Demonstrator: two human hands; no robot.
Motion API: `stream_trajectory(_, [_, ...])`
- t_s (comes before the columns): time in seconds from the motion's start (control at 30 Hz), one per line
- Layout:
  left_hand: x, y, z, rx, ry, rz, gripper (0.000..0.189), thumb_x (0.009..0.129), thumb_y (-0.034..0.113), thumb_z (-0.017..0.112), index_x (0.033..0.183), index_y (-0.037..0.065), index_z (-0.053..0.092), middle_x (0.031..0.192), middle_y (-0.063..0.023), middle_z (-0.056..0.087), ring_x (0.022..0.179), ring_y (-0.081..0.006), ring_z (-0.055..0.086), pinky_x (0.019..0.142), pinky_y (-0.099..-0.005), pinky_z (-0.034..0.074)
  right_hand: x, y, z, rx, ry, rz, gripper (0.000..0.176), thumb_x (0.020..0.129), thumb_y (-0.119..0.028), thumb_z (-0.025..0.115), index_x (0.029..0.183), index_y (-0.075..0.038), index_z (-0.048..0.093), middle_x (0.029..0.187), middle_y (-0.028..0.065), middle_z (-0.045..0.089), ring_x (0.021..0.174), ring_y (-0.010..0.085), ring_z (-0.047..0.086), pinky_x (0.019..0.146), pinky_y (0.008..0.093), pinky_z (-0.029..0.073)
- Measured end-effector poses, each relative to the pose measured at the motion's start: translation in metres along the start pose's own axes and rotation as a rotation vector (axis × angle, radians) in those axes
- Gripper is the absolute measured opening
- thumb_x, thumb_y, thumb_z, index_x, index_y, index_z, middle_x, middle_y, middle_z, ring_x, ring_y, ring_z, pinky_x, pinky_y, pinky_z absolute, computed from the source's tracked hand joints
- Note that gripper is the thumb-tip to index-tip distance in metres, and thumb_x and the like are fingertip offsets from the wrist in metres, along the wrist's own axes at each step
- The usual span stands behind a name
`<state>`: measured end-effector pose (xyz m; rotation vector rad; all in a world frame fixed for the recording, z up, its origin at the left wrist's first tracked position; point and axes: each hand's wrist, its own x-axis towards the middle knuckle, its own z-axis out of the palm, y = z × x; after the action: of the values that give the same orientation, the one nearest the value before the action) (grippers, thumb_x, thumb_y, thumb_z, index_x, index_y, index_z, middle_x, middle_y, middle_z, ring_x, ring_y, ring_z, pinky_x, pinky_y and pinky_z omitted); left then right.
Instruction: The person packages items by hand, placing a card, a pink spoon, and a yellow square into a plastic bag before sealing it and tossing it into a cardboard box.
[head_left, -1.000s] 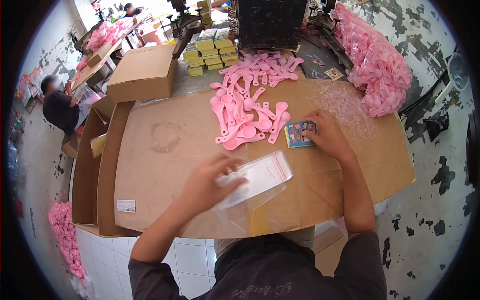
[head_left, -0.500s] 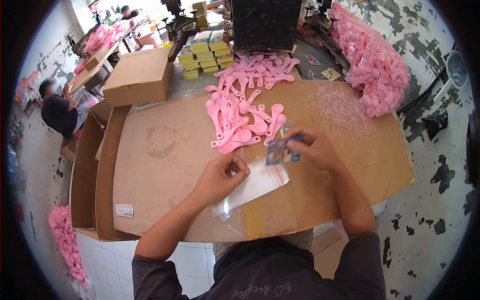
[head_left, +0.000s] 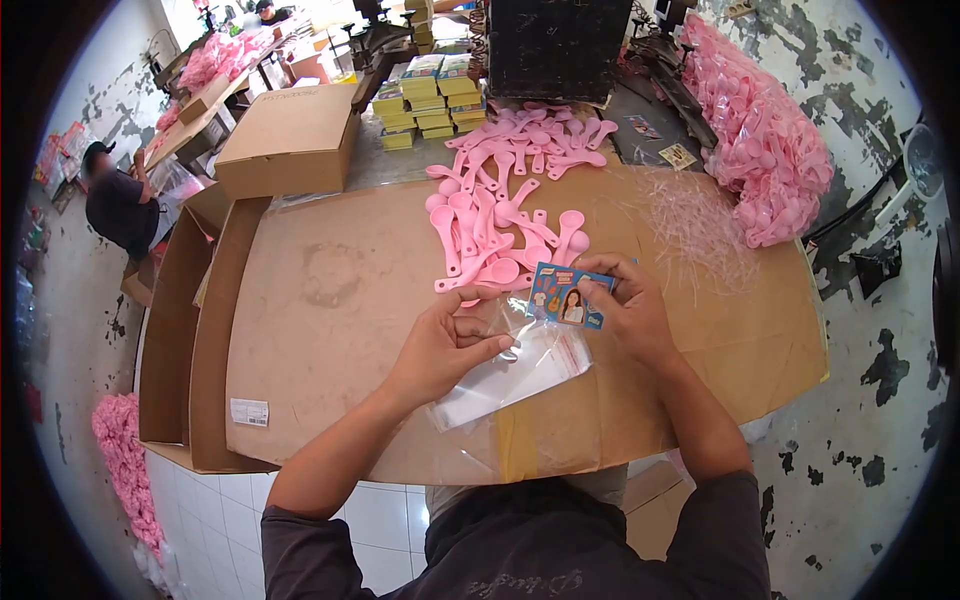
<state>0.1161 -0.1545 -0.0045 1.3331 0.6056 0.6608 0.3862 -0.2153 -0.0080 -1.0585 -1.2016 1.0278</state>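
Observation:
My left hand (head_left: 448,342) pinches the mouth of a clear plastic bag (head_left: 510,372) that lies on the cardboard work surface (head_left: 330,300). My right hand (head_left: 632,312) holds a small blue printed card (head_left: 570,294) by its right edge, just above the bag's opening. The card shows cartoon pictures and faces up. A heap of pink plastic spoons (head_left: 495,235) lies right behind both hands, nearly touching the card.
More pink spoons (head_left: 535,140) lie further back, near stacks of card packs (head_left: 425,100). A big pile of bagged pink spoons (head_left: 765,130) fills the right. Clear plastic strips (head_left: 690,220) litter the board. Cardboard boxes (head_left: 290,140) stand left. A person (head_left: 115,205) sits at far left.
My right hand picked the blue card off the board and brought it to the bag's mouth. My left hand shifted from the bag's middle to its opening.

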Motion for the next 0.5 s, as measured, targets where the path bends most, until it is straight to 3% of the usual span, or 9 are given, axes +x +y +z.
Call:
stream_trajectory(0.13, [0.0, 0.0, 0.002, 0.022, 0.007, -0.018, 0.055, 0.093, 0.0, 0.075, 0.14, -0.002, 0.046, 0.096, -0.0147, 0.078, 0.09, -0.0139, 0.074, 0.081, -0.0257, 0.056, -0.003, -0.001, 0.002, -0.018, -0.034, -0.05, 0.024, 0.099, 0.0, 0.065, 0.123, 0.001, 0.063, 0.114, 0.0055, 0.065, 0.108, 0.0138, 0.063, 0.095, 0.0303, 0.054])
stream_trajectory(0.33, [-0.002, -0.003, 0.006, 0.057, -0.006, 0.006, 0.057, 0.095, 0.005, 0.074, 0.143, -0.002, 0.045, 0.097, -0.0129, 0.078, 0.093, -0.013, 0.073, 0.083, -0.0268, 0.057, -0.004, -0.011, 0.0, -0.509, -0.16, -0.259, 0.021, 0.093, 0.0, 0.071, 0.114, 0.0, 0.07, 0.096, 0.0059, 0.065, 0.1, 0.0167, 0.066, 0.088, 0.0291, 0.053])
stream_trajectory(0.5, [-0.009, 0.001, 0.011, 0.287, -0.074, 0.025, 0.053, 0.096, 0.006, 0.072, 0.144, 0.003, 0.049, 0.097, -0.0086, 0.078, 0.096, -0.0128, 0.073, 0.086, -0.0285, 0.058, -0.011, -0.005, 0.023, -0.408, -0.103, -0.249, 0.029, 0.088, -0.005, 0.078, 0.116, 0.0, 0.071, 0.1, 0.0082, 0.07, 0.093, 0.0168, 0.069, 0.081, 0.0295, 0.054])
